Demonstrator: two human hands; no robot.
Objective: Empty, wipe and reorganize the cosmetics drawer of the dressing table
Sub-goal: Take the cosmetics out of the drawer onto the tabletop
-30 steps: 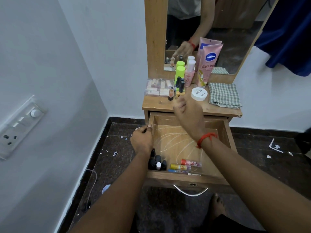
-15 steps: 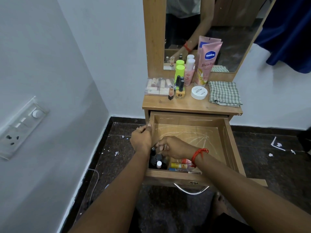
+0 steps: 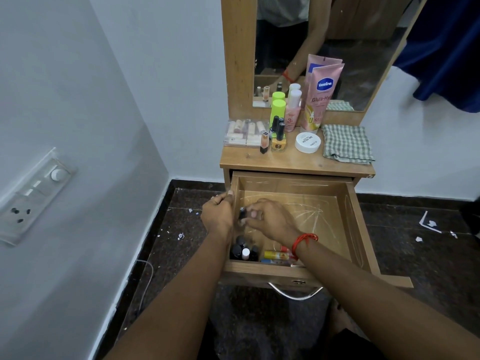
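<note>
The drawer of the dressing table is pulled far out, and its left wall is gripped near the rear by the left hand, fingers curled over the rim. A small dark bottle is pinched between the thumb and fingertips of the right hand and held above the left side of the drawer floor. A cluster of dark-capped bottles is packed into the front left corner of the drawer, with a few slim tubes laid along the front edge beside it, so the emptying is judged to be only partly done. The tabletop is crowded towards its rear left by upright bottles, among them a yellow nail polish, with a white tub near the middle and a checked cloth at the right. The light fingertip pinch could let the bottle slip and drop onto the cluster below. Tall, narrow bottles on the tabletop could be toppled if the bottle is set down among them. A drawer drawn out this far might sag or slide free if it is leaned on.
</note>
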